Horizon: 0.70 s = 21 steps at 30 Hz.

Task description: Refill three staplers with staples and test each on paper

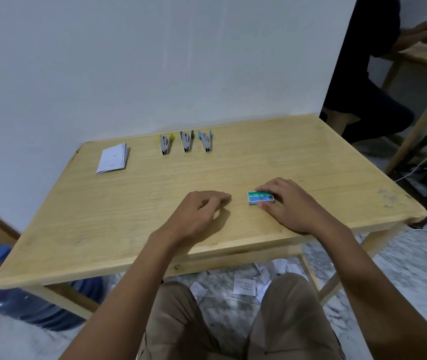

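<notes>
Opening step: fingers of the right hand pinch the small green cardboard staple box on the pale wooden worktop; the left hand rests loosely curled, empty. Next, opening the box probably needs both hands; three grey metal staplers and folded white paper lie untouched at the far edge.

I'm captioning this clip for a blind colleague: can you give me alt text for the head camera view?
A person's right hand holds a green staple box with its fingers on a wooden table, while the left hand rests loosely curled beside it. At the far edge lie three staplers in a row and a paper stack.
</notes>
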Tool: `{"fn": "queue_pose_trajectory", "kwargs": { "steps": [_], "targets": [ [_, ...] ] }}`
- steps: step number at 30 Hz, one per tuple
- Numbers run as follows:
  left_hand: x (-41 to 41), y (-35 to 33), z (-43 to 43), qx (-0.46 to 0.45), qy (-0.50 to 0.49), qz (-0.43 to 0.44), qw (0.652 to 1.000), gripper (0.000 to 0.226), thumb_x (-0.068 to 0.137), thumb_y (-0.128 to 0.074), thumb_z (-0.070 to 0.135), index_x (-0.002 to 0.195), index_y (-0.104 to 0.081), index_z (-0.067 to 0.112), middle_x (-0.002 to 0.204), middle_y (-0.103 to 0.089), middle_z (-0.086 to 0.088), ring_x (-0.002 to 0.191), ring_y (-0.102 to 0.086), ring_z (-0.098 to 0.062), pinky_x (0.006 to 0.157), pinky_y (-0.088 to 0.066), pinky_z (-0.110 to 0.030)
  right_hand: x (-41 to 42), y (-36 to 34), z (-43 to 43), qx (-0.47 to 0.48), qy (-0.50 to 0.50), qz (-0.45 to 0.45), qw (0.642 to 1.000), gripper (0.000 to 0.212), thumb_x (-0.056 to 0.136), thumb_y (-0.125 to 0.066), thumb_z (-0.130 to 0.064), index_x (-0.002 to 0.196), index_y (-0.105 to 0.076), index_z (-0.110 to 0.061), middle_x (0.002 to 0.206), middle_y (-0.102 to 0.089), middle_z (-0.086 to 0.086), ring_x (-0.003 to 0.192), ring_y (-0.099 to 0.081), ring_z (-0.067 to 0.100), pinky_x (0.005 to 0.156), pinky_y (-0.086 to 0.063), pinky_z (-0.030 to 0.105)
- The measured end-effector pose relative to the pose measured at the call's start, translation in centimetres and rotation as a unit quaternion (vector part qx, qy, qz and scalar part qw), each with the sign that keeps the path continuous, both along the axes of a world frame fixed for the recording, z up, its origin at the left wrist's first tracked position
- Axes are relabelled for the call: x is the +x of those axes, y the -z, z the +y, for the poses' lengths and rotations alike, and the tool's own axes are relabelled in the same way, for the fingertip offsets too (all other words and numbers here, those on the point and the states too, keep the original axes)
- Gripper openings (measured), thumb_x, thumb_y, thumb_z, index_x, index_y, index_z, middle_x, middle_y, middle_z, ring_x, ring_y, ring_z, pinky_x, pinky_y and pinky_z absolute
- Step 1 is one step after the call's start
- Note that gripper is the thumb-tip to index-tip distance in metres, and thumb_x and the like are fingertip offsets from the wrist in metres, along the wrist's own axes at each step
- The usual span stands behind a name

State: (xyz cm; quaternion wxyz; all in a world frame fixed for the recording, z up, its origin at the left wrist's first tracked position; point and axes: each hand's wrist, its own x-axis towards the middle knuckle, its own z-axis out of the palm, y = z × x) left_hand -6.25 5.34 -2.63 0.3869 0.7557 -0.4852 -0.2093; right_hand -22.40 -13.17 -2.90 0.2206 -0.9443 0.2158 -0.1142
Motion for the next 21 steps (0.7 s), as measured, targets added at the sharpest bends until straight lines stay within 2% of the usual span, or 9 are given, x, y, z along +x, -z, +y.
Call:
{"fn": "queue_pose_trajectory", "kwargs": {
  "steps": [3, 6, 8, 11, 15, 21],
  "targets": [
    [-0.8, 0.1, 1.1, -0.012, -0.001, 0.002, 1.0, 0.052, 0.088, -0.034, 0.035, 0.119, -0.072, 0.018, 0.121, -0.066, 0.014, 0.11, -0.054, 0.013, 0.088, -0.037, -0.001, 0.3, 0.0, 1.1, 0.025, -0.011, -0.005, 1.0, 0.037, 0.096, -0.061, -0.03, 0.133, -0.059, -0.024, 0.125, -0.056, -0.004, 0.117, -0.047, 0.014, 0.096, -0.039, 0.029],
    [-1.5, 0.1, 1.8, -0.022, -0.005, 0.011, 1.0, 0.049, 0.087, -0.037, 0.031, 0.115, -0.074, 0.016, 0.113, -0.066, 0.016, 0.103, -0.053, 0.022, 0.085, -0.037, 0.0, 0.4, 0.3, 2.1, 0.043, -0.023, -0.013, 0.999, 0.037, 0.096, -0.062, -0.029, 0.132, -0.059, -0.022, 0.124, -0.056, -0.002, 0.117, -0.047, 0.014, 0.096, -0.038, 0.027],
    [-1.9, 0.4, 2.2, -0.03, -0.013, 0.006, 0.999, 0.043, 0.087, -0.043, 0.028, 0.112, -0.076, 0.016, 0.111, -0.068, 0.016, 0.103, -0.055, 0.018, 0.085, -0.038, -0.001, 0.3, 0.4, 2.7, 0.049, -0.027, -0.015, 0.998, 0.037, 0.095, -0.063, -0.03, 0.131, -0.06, -0.023, 0.121, -0.056, -0.003, 0.116, -0.048, 0.014, 0.097, -0.039, 0.028],
    [-2.3, 1.0, 2.4, -0.055, -0.035, -0.014, 0.998, 0.029, 0.091, -0.054, 0.013, 0.108, -0.077, 0.015, 0.111, -0.073, 0.007, 0.101, -0.061, 0.007, 0.087, -0.042, -0.005, 0.1, 0.6, 3.4, 0.059, -0.024, -0.027, 0.998, 0.036, 0.093, -0.065, -0.036, 0.127, -0.063, -0.025, 0.117, -0.056, -0.005, 0.114, -0.049, 0.014, 0.1, -0.042, 0.034],
    [-2.9, 1.2, 2.5, -0.077, -0.055, -0.024, 0.995, 0.027, 0.091, -0.055, 0.007, 0.106, -0.077, 0.014, 0.107, -0.074, 0.005, 0.099, -0.063, 0.002, 0.084, -0.043, -0.007, 0.0, 0.8, 4.4, 0.061, -0.026, -0.04, 0.997, 0.035, 0.092, -0.066, -0.039, 0.124, -0.064, -0.026, 0.114, -0.056, -0.007, 0.112, -0.05, 0.013, 0.1, -0.043, 0.039],
    [-3.5, 1.1, 2.8, -0.099, -0.06, 0.029, 0.993, 0.028, 0.093, -0.054, 0.004, 0.108, -0.076, 0.014, 0.1, -0.073, 0.009, 0.094, -0.065, 0.003, 0.078, -0.045, -0.008, 0.2, 0.8, 5.3, 0.072, -0.024, -0.032, 0.997, 0.037, 0.092, -0.067, -0.039, 0.127, -0.062, -0.027, 0.117, -0.054, -0.005, 0.112, -0.052, 0.014, 0.101, -0.043, 0.042]
  ]
}}
